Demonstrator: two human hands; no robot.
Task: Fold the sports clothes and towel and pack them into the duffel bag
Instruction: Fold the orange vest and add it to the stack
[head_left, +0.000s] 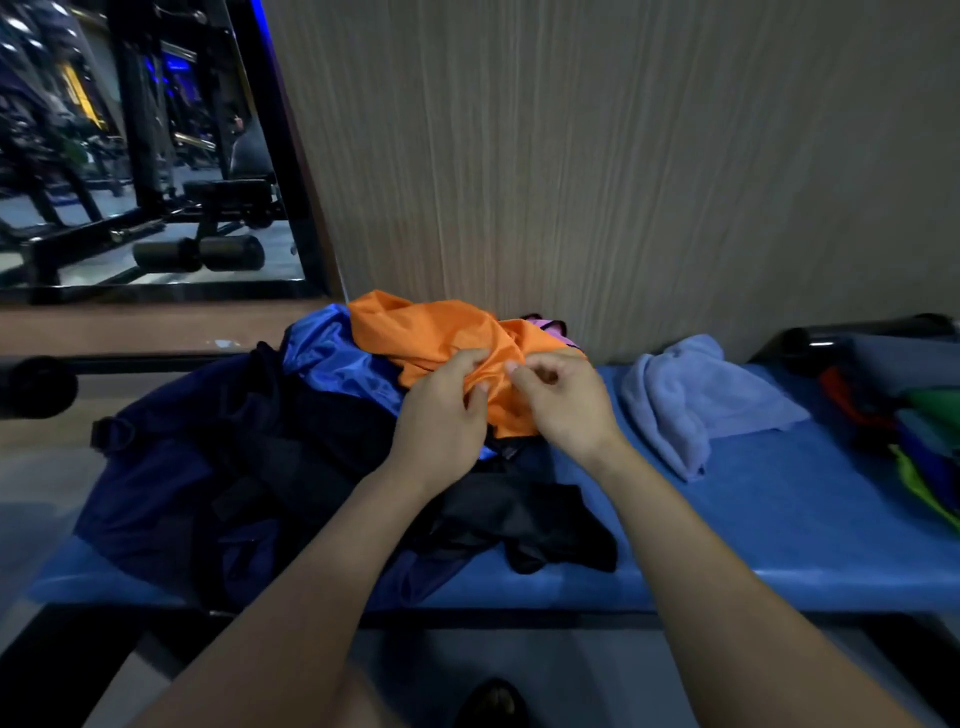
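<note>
An orange sports garment lies crumpled on top of a pile on the blue bench. My left hand pinches its fabric near the front edge. My right hand pinches the same orange cloth just to the right, fingers curled. Under it lie a shiny blue garment, a pink piece and black clothes. A dark navy duffel bag sits at the left end of the bench, partly under the pile. A light blue towel lies crumpled to the right.
A wood-grain wall stands right behind the bench. Folded coloured cloths are stacked at the far right edge. A mirror at the left shows gym machines. The floor and a dark shoe are below the bench.
</note>
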